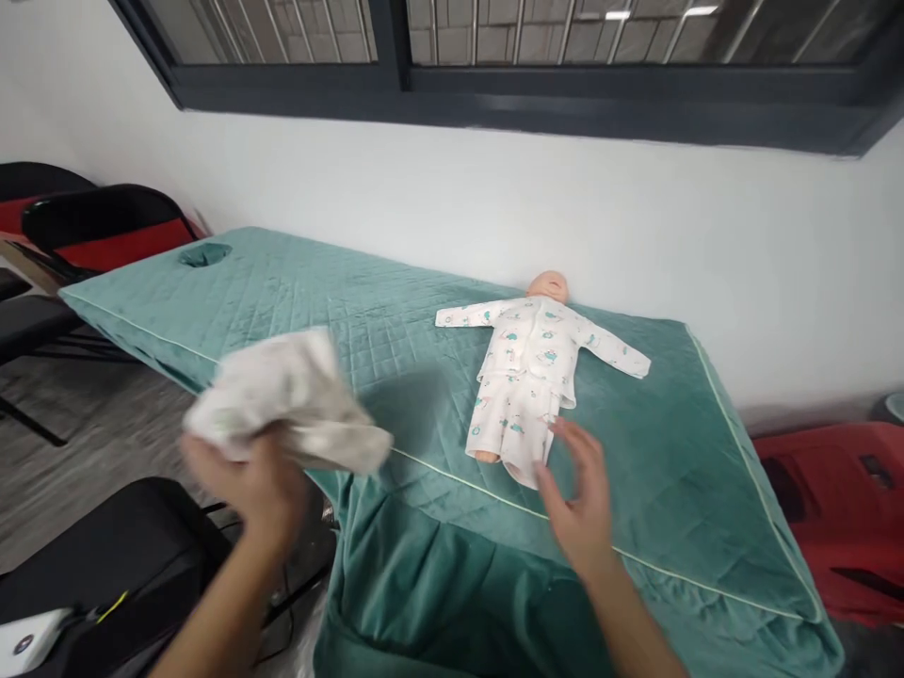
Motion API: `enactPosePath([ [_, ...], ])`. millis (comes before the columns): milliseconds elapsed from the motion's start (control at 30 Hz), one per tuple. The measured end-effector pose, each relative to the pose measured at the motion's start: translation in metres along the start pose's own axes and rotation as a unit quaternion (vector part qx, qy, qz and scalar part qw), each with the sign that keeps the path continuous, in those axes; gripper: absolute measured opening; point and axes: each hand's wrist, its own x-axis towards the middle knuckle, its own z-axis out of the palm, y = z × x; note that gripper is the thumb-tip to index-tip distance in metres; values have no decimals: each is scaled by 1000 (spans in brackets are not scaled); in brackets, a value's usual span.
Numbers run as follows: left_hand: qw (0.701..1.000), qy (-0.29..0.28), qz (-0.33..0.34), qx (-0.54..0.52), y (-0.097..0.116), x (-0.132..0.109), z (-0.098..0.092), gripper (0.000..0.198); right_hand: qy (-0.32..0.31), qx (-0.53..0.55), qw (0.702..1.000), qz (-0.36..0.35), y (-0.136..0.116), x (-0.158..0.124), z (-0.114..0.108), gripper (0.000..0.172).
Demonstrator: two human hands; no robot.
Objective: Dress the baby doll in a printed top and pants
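Note:
My left hand (258, 490) grips a folded white cloth (275, 391) with faint greenish marks, raised over the front edge of the green massage bed (656, 461). Motion blurs both the hand and the cloth. A baby doll (549, 284) lies on the bed, its head towards the wall and its arms spread. It wears a white printed long-sleeved top (533, 339) and matching trousers (512, 414). Beside the lower trouser leg is my right hand (583, 499), fingers apart and holding nothing; whether a fingertip touches the fabric I cannot tell.
Black and red folding chairs (117, 226) stand at the far left. In front of them, a black chair (120, 537) carries a white device (32, 645) with a cable. A red case-like object (840, 508) is right of the bed. The white wall (395, 198) borders the bed's back.

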Motion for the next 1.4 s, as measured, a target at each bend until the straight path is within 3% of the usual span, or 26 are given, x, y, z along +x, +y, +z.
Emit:
enactPosePath([
  [33,998,11,-10,-64,18,-25,18,44,-16,58,998,11,-12,1,8,58],
  [67,993,-27,-36,-111,37,-49,36,43,-34,125,991,30,-21,4,13,73],
  [133,953,-187,-91,-220,79,-91,68,35,-62,238,966,81,-29,15,15,92],
  [200,893,-345,-87,-275,116,-119,97,34,-56,298,941,150,-29,31,7,92],
  [233,870,-399,-63,-282,130,-128,111,36,-35,308,932,185,-27,39,1,87],
  [333,853,-438,2,-284,153,-144,150,35,63,309,918,240,-21,66,-18,72],
  [400,844,-450,-5,-292,157,-152,171,34,97,314,917,227,-18,82,-26,68],
  [533,835,-436,-59,-331,154,-160,192,37,94,304,928,192,-16,103,-30,68],
  [800,862,-389,-47,-322,124,-153,181,46,75,275,941,181,-12,92,5,71],
  [900,865,-403,-40,-295,108,-151,178,48,62,280,938,193,-10,83,17,73],
  [1033,854,-466,-21,-232,91,-140,174,49,38,256,945,201,-8,76,15,60],
  [1133,815,-538,74,-202,80,-121,172,46,33,216,953,209,0,80,-4,61],
  [1200,797,-555,139,-195,71,-108,174,42,44,160,967,193,9,84,-25,68],
  [1333,816,-529,164,-162,46,-85,181,35,49,-75,990,106,37,89,-82,76],
  [1400,837,-506,148,-146,34,-75,188,34,29,-239,963,118,54,87,-108,76],
])
